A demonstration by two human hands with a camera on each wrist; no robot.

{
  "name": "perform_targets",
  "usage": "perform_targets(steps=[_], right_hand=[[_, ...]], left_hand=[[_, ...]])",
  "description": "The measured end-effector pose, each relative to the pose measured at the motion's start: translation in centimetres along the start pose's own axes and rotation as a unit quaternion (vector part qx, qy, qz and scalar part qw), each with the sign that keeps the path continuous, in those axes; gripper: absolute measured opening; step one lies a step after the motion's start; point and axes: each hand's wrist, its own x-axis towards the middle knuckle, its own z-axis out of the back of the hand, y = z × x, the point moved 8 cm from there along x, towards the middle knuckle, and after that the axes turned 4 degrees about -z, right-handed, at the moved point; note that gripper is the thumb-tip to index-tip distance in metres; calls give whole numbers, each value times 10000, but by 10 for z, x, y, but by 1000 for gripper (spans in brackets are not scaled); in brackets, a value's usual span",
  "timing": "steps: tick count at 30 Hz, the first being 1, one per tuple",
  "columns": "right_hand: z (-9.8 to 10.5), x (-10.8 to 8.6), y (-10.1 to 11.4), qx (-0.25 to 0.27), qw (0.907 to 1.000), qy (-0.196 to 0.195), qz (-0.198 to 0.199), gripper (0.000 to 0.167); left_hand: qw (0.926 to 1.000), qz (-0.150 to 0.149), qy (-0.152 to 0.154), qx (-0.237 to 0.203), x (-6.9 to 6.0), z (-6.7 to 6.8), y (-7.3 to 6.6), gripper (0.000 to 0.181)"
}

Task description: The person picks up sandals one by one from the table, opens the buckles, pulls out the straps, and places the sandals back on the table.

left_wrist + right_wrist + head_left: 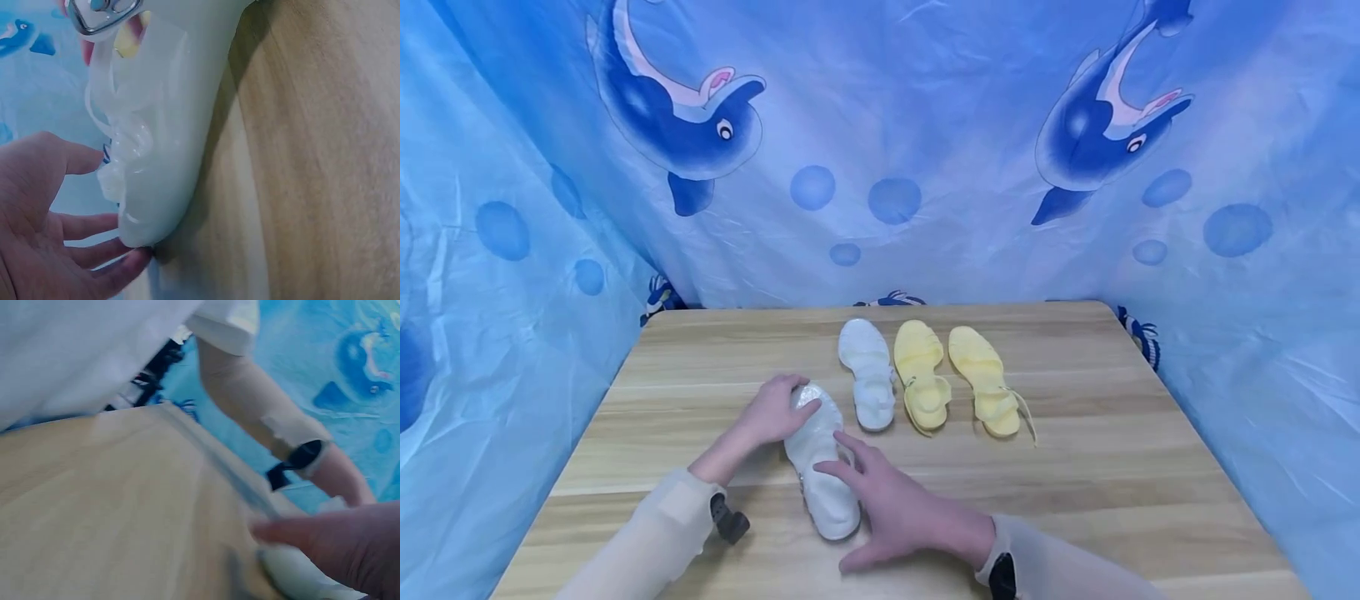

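Observation:
A white sandal [820, 467] lies slanted on the wooden table, toe pointing away. My left hand [778, 408] is at its toe, fingers near the front edge and thumb over the upper. In the left wrist view, fingertips touch the toe of the white sandal [162, 150], while a gap shows beside the thumb of my left hand [37, 206]. My right hand [887, 504] is spread beside the heel, two fingertips at the strap and the thumb apart. A blurred finger of the right hand [337, 544] hides part of the sandal [294, 572] in the right wrist view.
Behind the hands lie another white sandal [867, 371] and two yellow sandals [919, 354] [977, 358], side by side with toes away from me. The wooden table [1075, 483] is bordered by blue dolphin-print sheets [887, 108].

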Motion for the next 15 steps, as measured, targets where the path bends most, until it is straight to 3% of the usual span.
perform_targets(steps=[9, 15], right_hand=[[-8, 25, 1, 79, 9995, -304, 62, 96], [1, 55, -7, -36, 9997, -150, -165, 93]], left_hand=[[9988, -261, -405, -40, 11, 18, 6, 42], [9998, -22, -199, -49, 34, 37, 17, 49]])
